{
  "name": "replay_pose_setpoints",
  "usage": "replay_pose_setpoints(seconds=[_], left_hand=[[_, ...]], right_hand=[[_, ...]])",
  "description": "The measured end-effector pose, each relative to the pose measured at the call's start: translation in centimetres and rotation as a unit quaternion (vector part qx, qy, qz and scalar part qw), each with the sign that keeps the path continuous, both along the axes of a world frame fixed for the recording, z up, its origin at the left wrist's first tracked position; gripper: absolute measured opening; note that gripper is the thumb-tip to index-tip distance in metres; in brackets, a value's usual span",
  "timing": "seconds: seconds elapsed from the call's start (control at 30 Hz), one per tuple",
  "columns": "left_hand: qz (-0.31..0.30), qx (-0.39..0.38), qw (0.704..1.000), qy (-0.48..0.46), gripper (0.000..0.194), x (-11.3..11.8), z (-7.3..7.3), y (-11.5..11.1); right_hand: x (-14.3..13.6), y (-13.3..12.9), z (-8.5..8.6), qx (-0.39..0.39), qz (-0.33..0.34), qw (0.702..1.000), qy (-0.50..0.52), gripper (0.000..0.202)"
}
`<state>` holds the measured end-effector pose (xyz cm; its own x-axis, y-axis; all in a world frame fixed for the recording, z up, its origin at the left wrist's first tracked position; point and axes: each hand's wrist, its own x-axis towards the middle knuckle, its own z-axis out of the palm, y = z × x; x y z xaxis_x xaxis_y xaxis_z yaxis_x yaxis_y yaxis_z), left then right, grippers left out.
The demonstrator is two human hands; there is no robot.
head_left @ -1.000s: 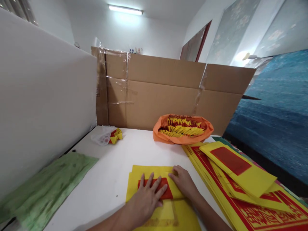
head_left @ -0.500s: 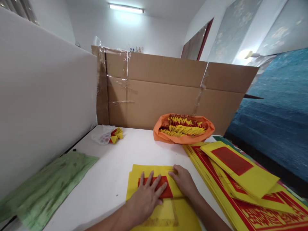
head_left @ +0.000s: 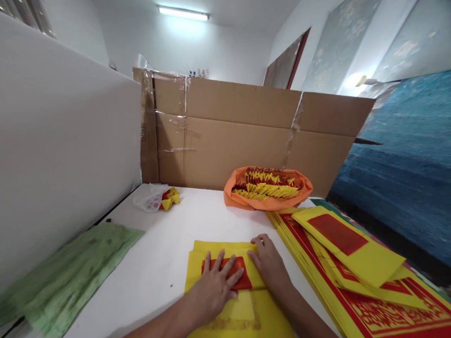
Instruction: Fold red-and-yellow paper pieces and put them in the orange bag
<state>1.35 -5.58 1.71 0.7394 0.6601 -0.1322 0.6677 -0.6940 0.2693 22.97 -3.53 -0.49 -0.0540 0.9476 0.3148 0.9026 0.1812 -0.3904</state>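
Observation:
Under both my hands lies a yellow paper sheet, folded over on itself, with a red rectangle on its upper layer. My left hand presses flat on it, fingers spread across the red patch. At the sheet's upper right corner is my right hand; its fingers curl around the edge and the thumb rests near the paper's top. The lower layer shows a pale gold square, partly covered by my left hand and wrist.
A stack of yellow and red printed papers lies at the right. Behind stands an orange bag full of folded paper pieces. A clear plastic holder with folded pieces and a green cloth lie left. A cardboard wall closes the back.
My right hand has shifted slightly up along the sheet's corner, its fingers a little higher and more bent. My left hand stays flat in place.

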Motion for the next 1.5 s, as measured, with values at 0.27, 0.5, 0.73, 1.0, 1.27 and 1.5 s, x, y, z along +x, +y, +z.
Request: replay_pose_setpoints(seconds=[0.27,0.5,0.73,1.0,1.27,1.5], left_hand=[[-0.027,-0.029,0.999,-0.009,0.069,-0.6,0.7,-0.7],[-0.084,-0.023,0.996,-0.035,0.087,-2.9,0.8,-0.7],[-0.056,0.015,0.997,-0.053,0.065,-7.5,0.3,-2.0],[-0.053,0.122,0.99,-0.056,0.059,-8.7,-1.4,-1.1],[-0.071,0.14,0.987,-0.025,0.058,-2.0,0.6,-2.5],[0.062,0.049,0.988,-0.132,0.05,-5.9,-1.2,-1.4]], right_hand=[[-1.9,-6.4,-7.3,0.067,0.233,0.962,-0.127,0.094],[-0.9,-8.2,-9.5,0.014,0.169,0.973,-0.157,0.112],[2.5,-9.1,-10.5,-0.018,0.123,0.986,-0.11,0.116],[3.0,-6.6,-4.4,-0.053,0.074,0.992,-0.089,0.081],[-2.3,-5.3,-2.4,0.055,0.217,0.971,-0.08,0.044],[-2.2,-6.5,-2.5,0.029,0.223,0.974,-0.006,0.039]])
